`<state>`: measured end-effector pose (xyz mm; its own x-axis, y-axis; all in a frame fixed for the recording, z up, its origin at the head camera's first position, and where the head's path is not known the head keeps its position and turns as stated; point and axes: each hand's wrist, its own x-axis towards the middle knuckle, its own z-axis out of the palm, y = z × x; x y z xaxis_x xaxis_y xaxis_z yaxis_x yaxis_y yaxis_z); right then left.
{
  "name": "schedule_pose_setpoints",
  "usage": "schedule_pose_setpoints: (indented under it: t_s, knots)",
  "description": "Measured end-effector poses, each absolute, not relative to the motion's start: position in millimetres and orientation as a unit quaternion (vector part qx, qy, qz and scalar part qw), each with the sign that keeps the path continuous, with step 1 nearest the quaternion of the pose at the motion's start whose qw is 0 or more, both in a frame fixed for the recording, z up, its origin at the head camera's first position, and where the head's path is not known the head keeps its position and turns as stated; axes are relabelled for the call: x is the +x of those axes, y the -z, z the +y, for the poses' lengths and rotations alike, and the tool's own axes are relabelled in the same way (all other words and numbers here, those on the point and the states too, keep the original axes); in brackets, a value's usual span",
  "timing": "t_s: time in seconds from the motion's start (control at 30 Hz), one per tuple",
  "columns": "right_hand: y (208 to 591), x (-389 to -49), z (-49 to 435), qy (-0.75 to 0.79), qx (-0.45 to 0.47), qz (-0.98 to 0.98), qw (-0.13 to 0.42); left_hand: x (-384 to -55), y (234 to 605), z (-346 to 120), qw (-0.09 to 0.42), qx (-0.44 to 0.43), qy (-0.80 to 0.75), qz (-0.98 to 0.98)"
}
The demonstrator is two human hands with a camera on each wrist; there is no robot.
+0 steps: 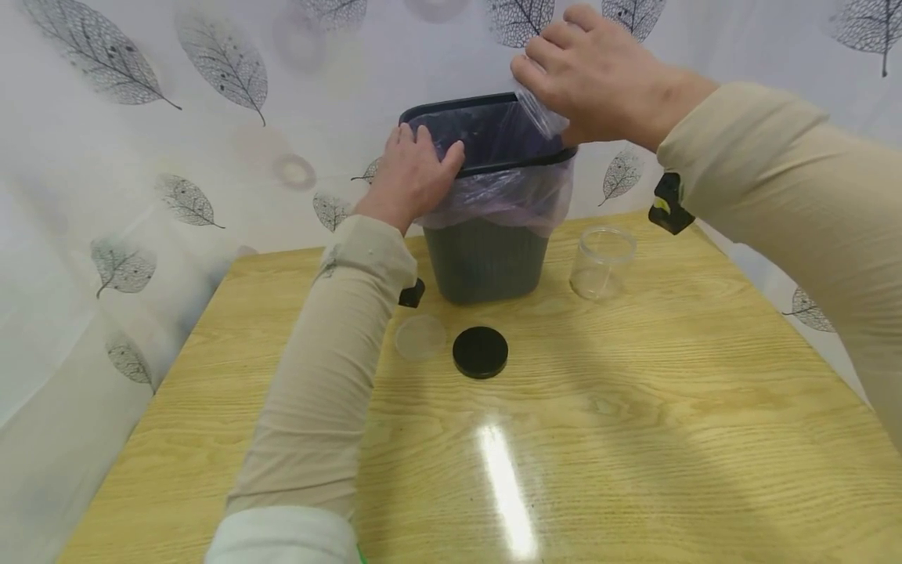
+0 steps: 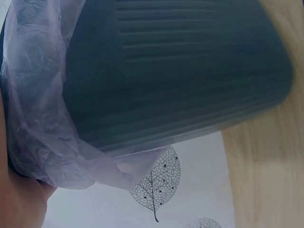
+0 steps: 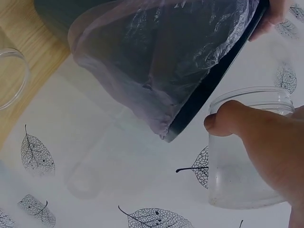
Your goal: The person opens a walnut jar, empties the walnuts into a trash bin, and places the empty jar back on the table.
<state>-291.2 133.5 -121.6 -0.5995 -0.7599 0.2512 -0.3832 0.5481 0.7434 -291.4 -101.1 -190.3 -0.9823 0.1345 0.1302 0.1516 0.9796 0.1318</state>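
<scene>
A dark green trash bin stands at the table's back, a thin purple liner bag folded over its rim. My left hand grips the bin at its left rim corner, fingers over the edge. Above the bin's right side, my right hand holds a clear plastic jar, tilted over the opening in the head view. In the right wrist view its threaded mouth shows no lid, and the thumb lies across its side. Most of this jar is hidden by the hand in the head view.
Right of the bin, a second clear jar stands uncapped on the wooden table. A black round lid and a translucent disc lie in front of the bin. A leaf-patterned cloth hangs behind.
</scene>
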Motion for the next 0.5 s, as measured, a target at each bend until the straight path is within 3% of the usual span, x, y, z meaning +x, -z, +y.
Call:
schedule_pose_setpoints:
  t_s: [0.5]
  knots:
    - [124.4, -289.9, 134.7, 0.347, 0.359, -0.81, 0.307, -290.2, 191.3, -101.4, 0.065, -0.073, 0.076, -0.992]
